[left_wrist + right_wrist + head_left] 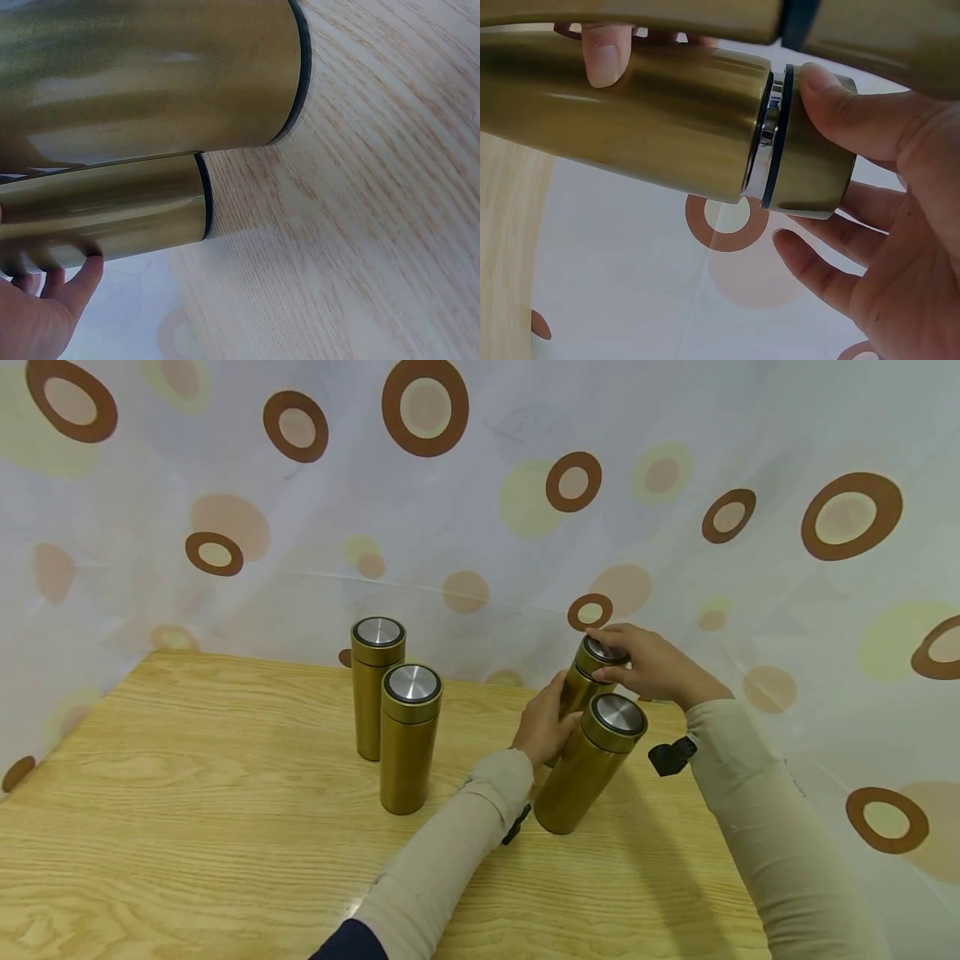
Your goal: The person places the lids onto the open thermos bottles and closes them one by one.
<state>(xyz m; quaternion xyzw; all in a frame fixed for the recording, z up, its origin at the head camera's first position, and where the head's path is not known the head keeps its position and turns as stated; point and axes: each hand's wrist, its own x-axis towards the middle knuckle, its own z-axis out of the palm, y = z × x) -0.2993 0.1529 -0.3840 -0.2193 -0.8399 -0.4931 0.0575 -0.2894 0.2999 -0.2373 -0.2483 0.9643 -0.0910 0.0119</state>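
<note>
My left hand (542, 725) grips the body of a gold thermos flask (574, 693) at the back right of the table. In the left wrist view its fingers (84, 289) curl against that flask's side. My right hand (654, 667) holds the flask's lid (814, 154) between thumb and fingers. A strip of shiny metal neck (765, 142) shows between lid and body in the right wrist view. Just in front stands a second gold flask (581, 777), lidded, close by my left thumb. It hides the lower part of the held one.
Two more gold flasks, one at the back (369, 702) and one nearer (408, 752), stand upright with lids on, left of my left forearm. All are on a wooden table (187, 793). A white sheet with brown rings (480, 527) hangs behind the table.
</note>
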